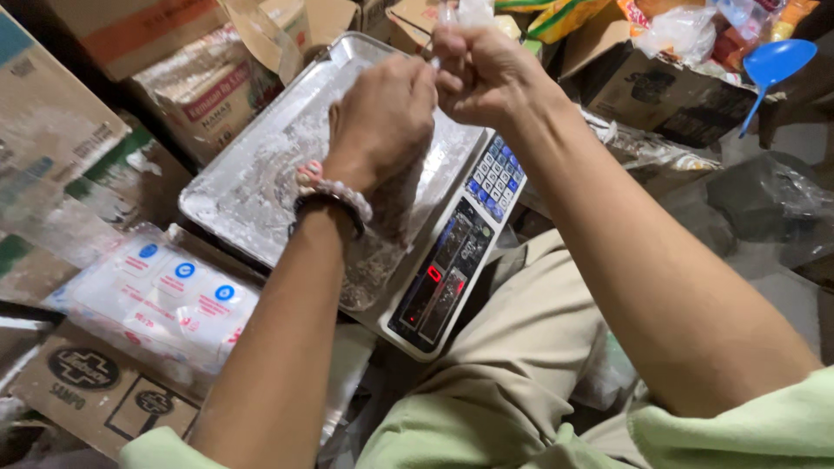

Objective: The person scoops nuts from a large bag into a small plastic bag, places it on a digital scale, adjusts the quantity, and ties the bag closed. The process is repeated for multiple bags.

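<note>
Left hand (382, 117) and right hand (482, 74), both curled shut, pinch a clear plastic bag (460, 13) above the scale tray (252, 182).

A small shop's stockroom or packing corner. A digital price scale (434, 260) with a powder-dusted steel pan (261, 165) sits at centre. Cardboard cartons (95, 382) crowd from seven to eleven o'clock, a pack of sealed sachets (165, 300) lies at eight, bagged snacks (686, 30) pile at one, beside a blue plastic scoop (773, 62).

Powder-dusted scale tray (261, 174), cluttered floor, cardboard boxes (95, 382), packet bundle (165, 300)
</note>
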